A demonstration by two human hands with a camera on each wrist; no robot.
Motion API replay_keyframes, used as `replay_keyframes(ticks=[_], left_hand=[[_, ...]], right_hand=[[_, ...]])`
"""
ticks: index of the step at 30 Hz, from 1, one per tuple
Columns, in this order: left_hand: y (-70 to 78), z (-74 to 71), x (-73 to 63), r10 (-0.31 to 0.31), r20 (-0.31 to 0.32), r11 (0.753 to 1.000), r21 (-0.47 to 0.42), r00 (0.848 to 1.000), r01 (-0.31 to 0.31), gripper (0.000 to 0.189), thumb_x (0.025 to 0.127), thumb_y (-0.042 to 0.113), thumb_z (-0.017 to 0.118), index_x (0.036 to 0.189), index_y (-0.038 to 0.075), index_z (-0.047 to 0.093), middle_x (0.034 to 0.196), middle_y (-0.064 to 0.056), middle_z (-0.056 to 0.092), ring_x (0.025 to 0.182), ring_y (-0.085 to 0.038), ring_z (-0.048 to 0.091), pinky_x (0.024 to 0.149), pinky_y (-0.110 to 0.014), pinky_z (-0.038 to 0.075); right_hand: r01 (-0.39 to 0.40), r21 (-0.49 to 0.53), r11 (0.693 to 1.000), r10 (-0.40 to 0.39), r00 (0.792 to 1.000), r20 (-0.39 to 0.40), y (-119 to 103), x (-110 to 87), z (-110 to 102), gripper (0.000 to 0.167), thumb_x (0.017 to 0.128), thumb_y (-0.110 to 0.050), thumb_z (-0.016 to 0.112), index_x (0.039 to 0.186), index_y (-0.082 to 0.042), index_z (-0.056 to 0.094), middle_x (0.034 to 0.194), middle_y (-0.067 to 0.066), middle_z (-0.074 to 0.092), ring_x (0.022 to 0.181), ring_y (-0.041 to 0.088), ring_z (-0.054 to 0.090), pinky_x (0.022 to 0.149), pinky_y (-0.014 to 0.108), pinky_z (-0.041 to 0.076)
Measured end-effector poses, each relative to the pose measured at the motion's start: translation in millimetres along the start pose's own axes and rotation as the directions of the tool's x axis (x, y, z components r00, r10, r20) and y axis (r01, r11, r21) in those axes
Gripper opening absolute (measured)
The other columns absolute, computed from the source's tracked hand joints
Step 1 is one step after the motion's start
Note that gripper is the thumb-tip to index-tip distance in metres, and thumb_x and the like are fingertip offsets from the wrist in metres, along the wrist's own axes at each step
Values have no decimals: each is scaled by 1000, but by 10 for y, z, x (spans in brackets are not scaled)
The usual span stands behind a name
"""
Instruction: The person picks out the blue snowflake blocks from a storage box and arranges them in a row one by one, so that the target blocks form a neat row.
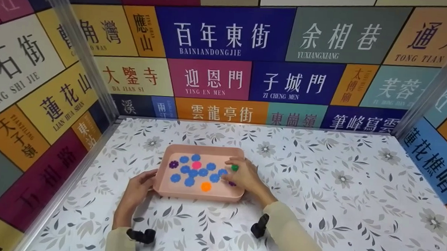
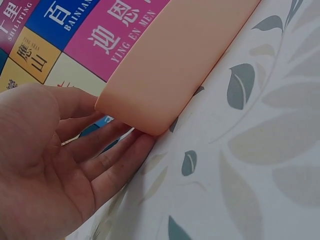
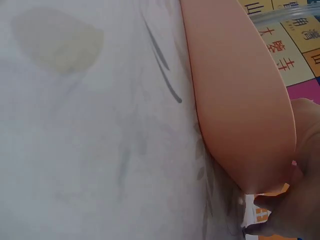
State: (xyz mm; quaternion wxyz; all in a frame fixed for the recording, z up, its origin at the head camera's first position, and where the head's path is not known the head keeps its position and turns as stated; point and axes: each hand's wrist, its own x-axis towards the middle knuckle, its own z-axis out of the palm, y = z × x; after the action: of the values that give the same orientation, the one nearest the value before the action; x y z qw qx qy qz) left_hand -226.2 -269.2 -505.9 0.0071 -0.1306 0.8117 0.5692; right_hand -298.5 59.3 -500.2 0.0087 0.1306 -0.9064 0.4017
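A shallow pink tray (image 1: 200, 197) lies on the patterned table, holding several small flat round pieces with scalloped edges. Most are blue, like this blue piece (image 1: 189, 181); among them are a pink piece (image 1: 196, 165), an orange piece (image 1: 205, 186) and a purple piece (image 1: 173, 164). My left hand (image 1: 138, 188) grips the tray's left end, thumb at the rim and fingers against the lower side in the left wrist view. Over the tray's right end, my right hand (image 1: 248, 177) reaches in with thumb and forefinger apart. Beside its fingers is a green piece (image 1: 234, 167); another purple piece is partly hidden beneath.
A white tablecloth (image 1: 318, 207) with grey leaves and flowers covers the table. Behind it stands a wall of coloured name panels (image 1: 220, 33), and panelled side walls meet it at clear corner strips (image 1: 93, 61). Each wrist wears a black strap camera (image 1: 143, 236).
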Motion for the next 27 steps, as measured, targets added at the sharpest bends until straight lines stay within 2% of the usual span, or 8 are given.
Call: replay_keyframes(ticks=[2,5,12,17,23,27], left_hand=[[-9,-1,2,-15,6,1000,0,1000,15,42,104,15,46,145,7,52,147,-21,54,123,-31,63,98,-36,58],[-13,-2,-4,-21,9,1000,1,1000,21,42,104,15,46,145,8,52,147,-21,54,123,-32,63,99,-37,57],[9,-5,4,-12,4,1000,17,1000,12,41,104,16,46,144,8,53,146,-19,56,121,-30,64,98,-37,58],[12,12,8,4,2,1000,9,1000,-4,41,104,14,46,144,7,53,146,-20,55,123,-32,62,99,-38,57],[6,15,-17,-2,8,1000,3,1000,2,41,105,15,46,145,7,52,147,-21,54,125,-32,61,98,-37,58],[-6,18,-27,29,7,999,-30,1000,-29,41,105,13,47,144,2,52,145,-24,54,126,-35,60,99,-38,58]], right_hand=[[-28,-16,999,29,999,32,9,13,14,51,76,-29,87,122,-12,72,137,9,64,132,34,54,116,55,35],[-57,-29,998,58,997,42,7,28,36,50,76,-29,87,121,-14,73,130,8,68,125,31,58,112,52,38],[-93,-35,995,91,995,-47,-63,43,80,45,71,-23,89,113,-13,76,117,8,71,109,29,61,102,48,42],[-93,-79,993,87,994,-72,-68,28,114,39,71,-24,88,108,-17,78,115,4,70,114,31,58,105,50,40],[-101,-108,989,96,994,-43,-62,10,134,34,75,-28,87,107,-18,79,113,2,65,116,31,53,106,51,34],[-89,-154,984,84,996,-37,-61,13,140,33,76,-31,86,106,-20,80,113,2,64,114,31,53,103,51,36]])
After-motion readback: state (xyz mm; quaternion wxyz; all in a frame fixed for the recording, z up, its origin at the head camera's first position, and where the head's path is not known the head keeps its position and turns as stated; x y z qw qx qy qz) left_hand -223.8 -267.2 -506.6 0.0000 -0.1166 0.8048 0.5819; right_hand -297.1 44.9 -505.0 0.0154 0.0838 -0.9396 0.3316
